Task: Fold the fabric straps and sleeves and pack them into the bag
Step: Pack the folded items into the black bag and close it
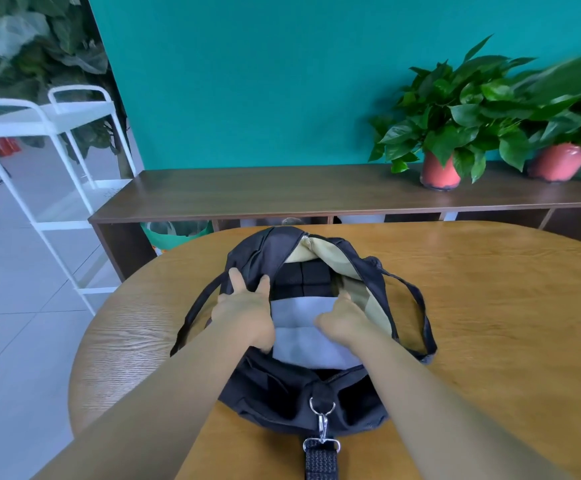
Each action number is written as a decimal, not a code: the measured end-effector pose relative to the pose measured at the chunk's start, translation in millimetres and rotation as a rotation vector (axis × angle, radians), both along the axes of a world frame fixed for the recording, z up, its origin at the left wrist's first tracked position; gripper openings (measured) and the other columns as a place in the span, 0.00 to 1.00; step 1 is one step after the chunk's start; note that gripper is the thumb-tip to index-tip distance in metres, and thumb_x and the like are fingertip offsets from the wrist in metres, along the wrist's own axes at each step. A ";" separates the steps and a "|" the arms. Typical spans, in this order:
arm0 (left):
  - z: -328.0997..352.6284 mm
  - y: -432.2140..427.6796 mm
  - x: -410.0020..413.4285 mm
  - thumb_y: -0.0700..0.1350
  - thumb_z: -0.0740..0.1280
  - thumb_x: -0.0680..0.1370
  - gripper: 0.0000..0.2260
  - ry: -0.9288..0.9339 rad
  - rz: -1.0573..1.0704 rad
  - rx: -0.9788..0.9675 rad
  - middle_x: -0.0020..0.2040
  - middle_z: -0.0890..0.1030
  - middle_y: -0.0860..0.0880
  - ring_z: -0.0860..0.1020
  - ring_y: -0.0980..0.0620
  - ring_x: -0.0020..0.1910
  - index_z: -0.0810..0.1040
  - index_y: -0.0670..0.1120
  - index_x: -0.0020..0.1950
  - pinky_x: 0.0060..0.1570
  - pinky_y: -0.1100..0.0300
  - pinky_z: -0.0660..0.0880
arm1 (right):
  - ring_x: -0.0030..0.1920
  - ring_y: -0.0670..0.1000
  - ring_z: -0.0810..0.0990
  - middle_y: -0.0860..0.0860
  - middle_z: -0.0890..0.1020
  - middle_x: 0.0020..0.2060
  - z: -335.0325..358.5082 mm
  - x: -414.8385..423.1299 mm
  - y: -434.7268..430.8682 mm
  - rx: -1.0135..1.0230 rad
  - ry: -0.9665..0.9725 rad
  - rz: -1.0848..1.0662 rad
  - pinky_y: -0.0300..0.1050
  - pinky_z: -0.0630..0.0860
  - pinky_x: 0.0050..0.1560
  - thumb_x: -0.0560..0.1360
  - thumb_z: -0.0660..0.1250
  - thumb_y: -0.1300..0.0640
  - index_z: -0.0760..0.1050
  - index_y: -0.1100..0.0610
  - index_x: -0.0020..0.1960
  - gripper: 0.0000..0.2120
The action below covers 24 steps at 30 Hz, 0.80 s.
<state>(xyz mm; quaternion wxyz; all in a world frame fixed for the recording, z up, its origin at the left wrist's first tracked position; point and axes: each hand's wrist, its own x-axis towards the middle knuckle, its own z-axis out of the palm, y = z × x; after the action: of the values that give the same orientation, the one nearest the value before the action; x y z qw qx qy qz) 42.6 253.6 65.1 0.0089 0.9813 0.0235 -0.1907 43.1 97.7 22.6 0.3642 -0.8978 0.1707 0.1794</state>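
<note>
Centrally, a black bag (271,393) is lying open on a round wooden table (489,306), its beige lining (320,249) showing beyond the fingertips. The left hand (244,306) is gripping the bag's left wall: its fingers (235,277) are lying on the outside of the black cloth and its thumb is reaching over the rim, so the cloth is pinched between them. The right hand (346,320) is holding a grey folded fabric (302,327) inside the opening; its fingers are curling down over the fabric's far right corner with the tips hidden, and its thumb is lying flat on top. The grey fabric is sitting between the two hands, within the bag. Just beyond the fingers of both hands, black folded pieces (302,278) are resting deeper inside. A carrying handle (417,299) is looping outward to the right of the right fingers. Behind the wrists, a metal clip (322,424) is joining the bag's near end to a webbing strap (320,462).
</note>
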 end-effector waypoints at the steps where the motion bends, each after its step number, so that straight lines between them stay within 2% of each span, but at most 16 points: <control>1: 0.3 -0.7 0.3 0.40 0.72 0.69 0.52 -0.003 0.000 0.001 0.74 0.31 0.41 0.61 0.38 0.70 0.35 0.57 0.77 0.48 0.53 0.73 | 0.61 0.56 0.73 0.56 0.67 0.69 0.5 0.6 2.8 0.002 -0.006 0.003 0.47 0.72 0.54 0.78 0.57 0.59 0.38 0.55 0.77 0.36; 4: 1.6 -1.6 0.9 0.38 0.72 0.69 0.53 -0.014 -0.007 -0.002 0.73 0.30 0.40 0.68 0.38 0.66 0.33 0.55 0.77 0.42 0.55 0.73 | 0.67 0.59 0.68 0.57 0.62 0.72 -2.7 0.3 8.0 -0.009 -0.017 0.016 0.53 0.69 0.64 0.78 0.58 0.59 0.38 0.54 0.77 0.37; 7: 3.1 -0.8 0.9 0.37 0.71 0.70 0.52 -0.007 -0.011 -0.033 0.73 0.28 0.40 0.71 0.37 0.63 0.33 0.54 0.77 0.45 0.54 0.77 | 0.70 0.60 0.62 0.59 0.55 0.74 2.0 -8.9 9.5 -0.097 -0.054 0.071 0.54 0.66 0.67 0.79 0.59 0.54 0.38 0.54 0.77 0.37; 8: 3.4 -0.1 1.3 0.36 0.71 0.70 0.52 -0.005 -0.010 -0.041 0.73 0.28 0.40 0.71 0.37 0.63 0.34 0.54 0.77 0.47 0.54 0.77 | 0.73 0.61 0.56 0.59 0.50 0.75 5.8 -13.2 11.0 -0.182 -0.101 0.110 0.54 0.61 0.69 0.79 0.59 0.52 0.38 0.53 0.77 0.37; 10: 4.0 1.3 1.4 0.35 0.70 0.70 0.51 -0.001 -0.009 -0.053 0.73 0.27 0.41 0.71 0.37 0.63 0.35 0.55 0.77 0.51 0.52 0.78 | 0.76 0.59 0.39 0.59 0.36 0.75 9.9 -20.5 18.4 -0.386 -0.177 0.312 0.56 0.46 0.74 0.79 0.58 0.48 0.36 0.50 0.77 0.37; 11: 4.4 1.3 1.2 0.35 0.69 0.70 0.51 0.004 -0.011 -0.056 0.73 0.27 0.41 0.70 0.36 0.64 0.35 0.55 0.77 0.52 0.51 0.78 | 0.75 0.58 0.32 0.58 0.31 0.74 7.9 -22.8 22.9 -0.449 -0.158 0.445 0.57 0.39 0.74 0.79 0.56 0.47 0.35 0.48 0.77 0.36; 13: 4.5 -0.4 -0.1 0.32 0.67 0.71 0.49 0.019 -0.015 -0.059 0.73 0.26 0.41 0.70 0.36 0.64 0.35 0.54 0.77 0.52 0.51 0.78 | 0.72 0.55 0.27 0.57 0.27 0.72 -1.3 -25.4 29.7 -0.485 -0.041 0.621 0.59 0.33 0.72 0.80 0.54 0.45 0.34 0.43 0.76 0.34; 17: 9.1 -0.9 0.1 0.31 0.65 0.71 0.48 0.028 -0.018 -0.066 0.73 0.25 0.41 0.72 0.36 0.63 0.34 0.54 0.77 0.51 0.53 0.79 | 0.73 0.54 0.27 0.57 0.29 0.73 -7.4 -22.6 27.1 -0.526 0.014 0.687 0.59 0.31 0.71 0.80 0.51 0.43 0.34 0.42 0.76 0.32; 20: 15.2 1.3 0.6 0.34 0.66 0.71 0.47 0.021 -0.002 -0.078 0.74 0.28 0.42 0.74 0.37 0.59 0.38 0.54 0.78 0.51 0.52 0.78 | 0.75 0.54 0.33 0.57 0.36 0.76 8.4 -31.8 23.0 -0.445 -0.143 0.637 0.58 0.33 0.72 0.81 0.49 0.43 0.39 0.45 0.77 0.30; 22: 16.8 3.6 1.3 0.39 0.68 0.71 0.43 -0.024 0.001 -0.056 0.76 0.34 0.42 0.73 0.39 0.59 0.46 0.54 0.78 0.49 0.52 0.77 | 0.76 0.54 0.47 0.57 0.54 0.76 18.6 -46.5 21.6 -0.333 -0.354 0.566 0.54 0.41 0.74 0.80 0.52 0.43 0.48 0.48 0.78 0.29; 24: 16.9 4.3 2.1 0.44 0.68 0.71 0.35 -0.120 -0.016 -0.019 0.75 0.45 0.42 0.72 0.41 0.59 0.55 0.53 0.74 0.45 0.54 0.72 | 0.67 0.55 0.65 0.54 0.73 0.63 26.9 -61.8 18.0 -0.189 -0.417 0.549 0.49 0.59 0.69 0.77 0.60 0.42 0.62 0.49 0.73 0.27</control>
<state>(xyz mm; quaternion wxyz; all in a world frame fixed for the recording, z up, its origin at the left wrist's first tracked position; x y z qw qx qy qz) 44.7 257.8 82.1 0.0183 0.9910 0.0132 -0.1318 -18.7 115.7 49.5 0.2451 -0.9571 -0.1392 0.0667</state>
